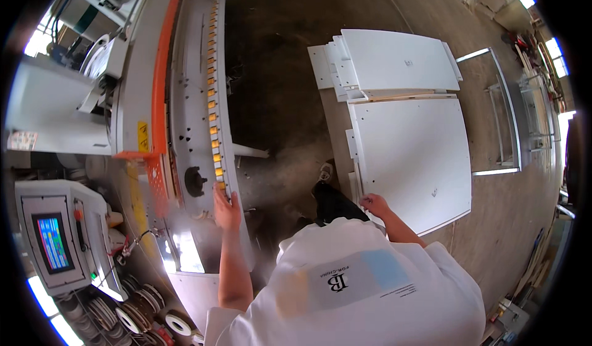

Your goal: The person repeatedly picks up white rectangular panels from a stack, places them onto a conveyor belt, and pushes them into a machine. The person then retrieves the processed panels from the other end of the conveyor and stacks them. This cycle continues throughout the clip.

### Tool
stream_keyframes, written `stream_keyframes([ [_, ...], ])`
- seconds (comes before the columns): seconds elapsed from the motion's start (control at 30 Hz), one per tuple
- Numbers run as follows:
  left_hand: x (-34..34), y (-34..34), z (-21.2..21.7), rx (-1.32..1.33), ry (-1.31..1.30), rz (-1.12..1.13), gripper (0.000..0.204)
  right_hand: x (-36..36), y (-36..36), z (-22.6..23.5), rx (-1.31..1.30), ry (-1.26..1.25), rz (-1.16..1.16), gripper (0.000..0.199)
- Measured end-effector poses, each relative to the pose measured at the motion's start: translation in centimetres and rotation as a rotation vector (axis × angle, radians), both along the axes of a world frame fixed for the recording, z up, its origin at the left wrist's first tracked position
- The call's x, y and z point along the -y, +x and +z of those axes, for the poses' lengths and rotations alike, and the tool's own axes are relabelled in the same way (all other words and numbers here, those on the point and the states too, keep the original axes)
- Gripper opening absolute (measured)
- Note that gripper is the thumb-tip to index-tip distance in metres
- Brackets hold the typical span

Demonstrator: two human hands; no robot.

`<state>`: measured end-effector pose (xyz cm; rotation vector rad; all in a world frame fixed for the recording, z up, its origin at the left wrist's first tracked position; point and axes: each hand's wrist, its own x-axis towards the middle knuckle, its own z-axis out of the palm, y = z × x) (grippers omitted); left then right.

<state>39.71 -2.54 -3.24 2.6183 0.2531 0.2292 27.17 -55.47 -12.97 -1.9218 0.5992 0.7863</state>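
Fingers, left hand point(227, 212): extended, unclenched, at the roller rail point(214, 127); contact unclear.
Fingers, right hand point(375, 205): curled at the white panel's point(413, 155) near-left edge; whether grasping, cannot tell.
Panel: flat, right of the legs.
Obscured: rail partly behind left hand; lower panels mostly covered.
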Motion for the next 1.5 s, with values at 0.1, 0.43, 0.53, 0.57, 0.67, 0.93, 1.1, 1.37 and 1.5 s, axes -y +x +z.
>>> stream_keyframes([
  [0.1,-0.4,3.1,-1.6,-0.116,0.054,0.067,0.069,2.2,3.2,-2.0,-0.010,-0.001,-0.105,0.031],
  [0.43,-0.1,6.0,-2.5,-0.347,0.287,0.253,0.064,11.1,24.8,-11.5,0.112,0.010,-0.345,0.031],
  [0.53,2.1,7.3,-1.1,-0.415,0.304,0.322,0.062,14.0,31.8,-13.2,0.053,0.030,-0.546,0.029],
  [0.57,3.5,8.0,0.1,-0.447,0.305,0.372,0.062,14.9,33.7,-13.8,0.033,0.030,-0.610,0.029],
  [0.67,4.6,8.9,0.6,-0.450,0.278,0.442,0.059,16.9,38.0,-15.5,-0.003,0.032,-0.778,0.026],
  [0.93,4.1,8.9,-0.2,-0.505,0.324,0.491,0.059,16.8,43.7,-13.7,-0.135,0.024,-0.999,0.023],
  [1.1,4.4,9.0,-0.2,-0.448,0.294,0.496,0.060,17.2,44.4,-15.1,-0.134,-0.021,-1.103,0.026],
  [1.37,3.5,8.3,-1.0,-0.410,0.288,0.444,0.059,18.5,38.9,-15.3,0.170,0.302,-1.319,0.025],
  [1.5,2.8,7.7,-1.1,-0.365,0.273,0.425,0.062,18.1,35.9,-10.3,0.300,0.243,-1.153,0.030],
])
